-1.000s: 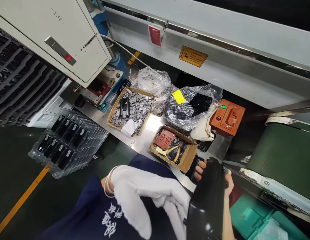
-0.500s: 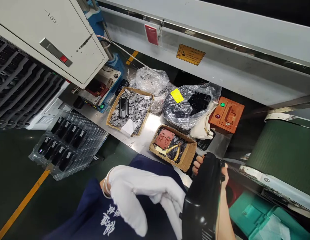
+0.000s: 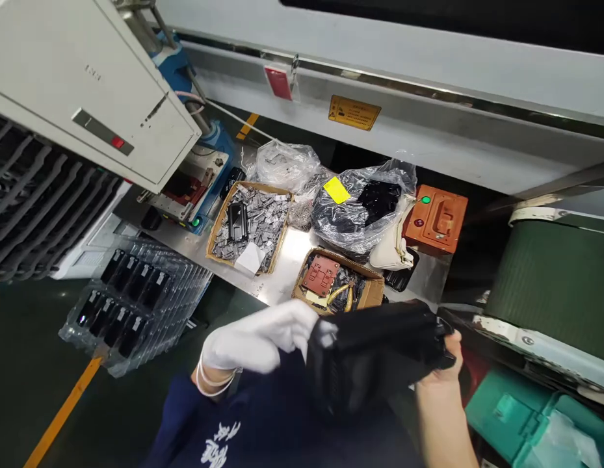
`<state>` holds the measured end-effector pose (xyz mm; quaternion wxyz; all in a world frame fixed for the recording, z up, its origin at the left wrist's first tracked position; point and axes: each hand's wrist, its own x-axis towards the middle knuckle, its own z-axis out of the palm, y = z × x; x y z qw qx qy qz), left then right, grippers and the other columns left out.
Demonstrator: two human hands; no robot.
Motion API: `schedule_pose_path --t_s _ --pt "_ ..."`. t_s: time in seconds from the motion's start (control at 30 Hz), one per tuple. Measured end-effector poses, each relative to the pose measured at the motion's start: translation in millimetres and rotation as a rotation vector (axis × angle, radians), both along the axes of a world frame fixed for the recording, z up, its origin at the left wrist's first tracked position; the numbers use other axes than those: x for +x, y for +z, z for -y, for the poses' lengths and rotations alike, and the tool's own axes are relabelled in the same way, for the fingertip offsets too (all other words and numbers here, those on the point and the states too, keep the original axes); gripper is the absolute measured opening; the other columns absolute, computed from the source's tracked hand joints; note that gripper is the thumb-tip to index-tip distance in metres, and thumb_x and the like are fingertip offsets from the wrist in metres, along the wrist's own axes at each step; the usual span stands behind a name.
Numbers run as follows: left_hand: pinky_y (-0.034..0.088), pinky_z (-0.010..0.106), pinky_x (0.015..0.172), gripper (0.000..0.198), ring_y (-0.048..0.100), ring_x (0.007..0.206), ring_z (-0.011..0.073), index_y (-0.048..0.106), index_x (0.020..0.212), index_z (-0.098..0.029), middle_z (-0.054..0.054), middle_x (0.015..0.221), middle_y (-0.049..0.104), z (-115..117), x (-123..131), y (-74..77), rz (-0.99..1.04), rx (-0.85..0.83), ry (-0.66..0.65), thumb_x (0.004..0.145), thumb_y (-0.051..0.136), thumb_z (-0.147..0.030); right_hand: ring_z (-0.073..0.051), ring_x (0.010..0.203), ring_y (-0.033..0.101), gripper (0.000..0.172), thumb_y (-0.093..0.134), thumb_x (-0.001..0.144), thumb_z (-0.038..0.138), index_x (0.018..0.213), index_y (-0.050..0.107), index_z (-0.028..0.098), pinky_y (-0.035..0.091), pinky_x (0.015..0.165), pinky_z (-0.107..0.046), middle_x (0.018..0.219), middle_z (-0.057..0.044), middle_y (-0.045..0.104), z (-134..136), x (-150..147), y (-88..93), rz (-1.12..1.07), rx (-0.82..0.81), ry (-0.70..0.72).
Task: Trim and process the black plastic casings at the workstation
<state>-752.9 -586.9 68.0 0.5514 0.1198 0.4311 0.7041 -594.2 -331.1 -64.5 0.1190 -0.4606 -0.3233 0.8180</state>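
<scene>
I hold a glossy black plastic housing [image 3: 374, 354] crosswise in front of my body with both hands. My left hand [image 3: 262, 338], in a white glove, grips its left end. My bare right hand [image 3: 441, 374] grips its right end, partly hidden behind the part. Beyond it, on the steel table [image 3: 287, 273], stands a small cardboard box [image 3: 338, 286] with a red part and yellow-handled pliers.
A cardboard box of grey metal pieces [image 3: 250, 227], clear bags of parts [image 3: 360, 205], an orange control box [image 3: 435, 218] and a cream bag [image 3: 392, 250] sit on the table. Stacked clear trays [image 3: 136, 292] stand left. A green conveyor belt [image 3: 555, 286] runs at right.
The black housing has swung from upright at my right side to lying crosswise in front of me. My gloved left hand rose and took hold of its left end.
</scene>
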Motion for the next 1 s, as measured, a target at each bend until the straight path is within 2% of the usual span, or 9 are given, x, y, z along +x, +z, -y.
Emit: schedule_pose_path --t_s 0.17,0.23,0.33,0.43,0.53,0.73,0.83,0.9,1.0 --pt "0.051 0.054 0.115 0.065 0.068 0.124 0.0323 0.057 0.142 -0.014 0.022 0.135 0.067 21 -31 -38.2 -0.251 -0.356 0.110 0.109 0.029 -0.063 -0.022 0.069 0.070 0.050 0.105 0.048 0.058 0.083 0.083 0.031 0.063 0.065 -0.031 0.089 -0.002 0.078 11 -1 29.7 -0.069 0.070 0.033" --pt "0.025 0.058 0.134 0.067 0.043 0.154 0.0338 0.039 0.160 -0.018 0.020 0.166 0.043 29 -40 -33.4 -0.478 -0.549 0.182 0.110 0.034 -0.062 -0.023 0.075 0.071 0.050 0.099 0.063 0.062 0.098 0.084 0.029 0.063 0.070 -0.030 0.094 -0.005 0.078 16 4 31.4 -0.114 0.122 0.145" --pt "-0.007 0.060 0.137 0.093 -0.001 0.168 0.0339 0.007 0.171 -0.028 0.012 0.181 0.007 24 -33 -10.9 -1.027 -0.674 0.162 0.103 0.060 -0.060 -0.023 0.071 0.067 0.048 0.091 0.079 0.062 0.108 0.081 0.025 0.061 0.068 -0.032 0.085 -0.006 0.073 25 13 33.0 -0.175 0.125 0.268" --pt "0.008 0.080 0.129 0.135 0.010 0.164 0.0498 -0.010 0.170 -0.018 0.031 0.173 0.022 -2 -12 4.1 -1.726 -0.482 -0.220 0.084 0.085 -0.060 -0.016 0.067 0.059 0.042 0.092 0.081 0.056 0.105 0.077 0.025 0.055 0.065 -0.022 0.076 -0.002 0.065 40 15 41.7 -0.188 0.139 0.246" --pt "0.034 0.084 0.118 0.141 0.041 0.150 0.0563 0.000 0.165 -0.001 0.041 0.154 0.047 -27 2 -6.3 -1.939 -0.340 -0.466 0.072 0.098 -0.042 -0.012 0.070 0.054 0.042 0.093 0.082 0.056 0.099 0.072 0.024 0.048 0.067 -0.016 0.077 0.001 0.063 54 16 52.5 -0.168 0.161 0.285" --pt "0.038 0.078 0.119 0.085 0.066 0.128 0.0453 0.026 0.156 -0.001 0.033 0.135 0.066 -26 -12 -55.1 -1.907 -0.348 -0.472 0.088 0.071 -0.028 -0.013 0.078 0.055 0.036 0.075 0.099 0.061 0.107 0.068 0.027 0.045 0.073 -0.019 0.086 0.002 0.064 61 24 49.6 -0.187 0.145 0.529" --pt "0.034 0.075 0.123 0.072 0.069 0.122 0.0415 0.046 0.146 -0.012 0.023 0.128 0.071 -13 -24 -65.5 -1.744 -0.401 -0.385 0.084 0.074 -0.032 -0.021 0.109 0.066 0.056 0.055 0.101 0.077 0.124 0.067 0.027 0.052 0.101 -0.029 0.121 -0.006 0.071 46 17 21.3 -0.183 0.272 0.649" --pt "0.037 0.074 0.122 0.074 0.069 0.120 0.0425 0.057 0.137 -0.016 0.018 0.126 0.072 -4 -27 -67.7 -1.308 -0.536 -0.255 0.073 0.086 -0.038 -0.027 0.133 0.059 0.070 0.038 0.101 0.081 0.132 0.064 0.024 0.043 0.120 -0.039 0.143 -0.011 0.064 35 3 -12.7 0.029 0.456 0.625" --pt "0.052 0.068 0.111 0.086 0.069 0.119 0.0440 0.062 0.138 -0.018 0.019 0.126 0.072 8 -20 -67.5 -0.542 -0.571 -0.051 0.074 0.078 -0.071 -0.036 0.136 0.057 0.065 0.049 0.102 0.064 0.136 0.061 0.010 0.037 0.124 -0.055 0.141 -0.023 0.062 27 -28 -76.1 0.384 0.557 0.645"
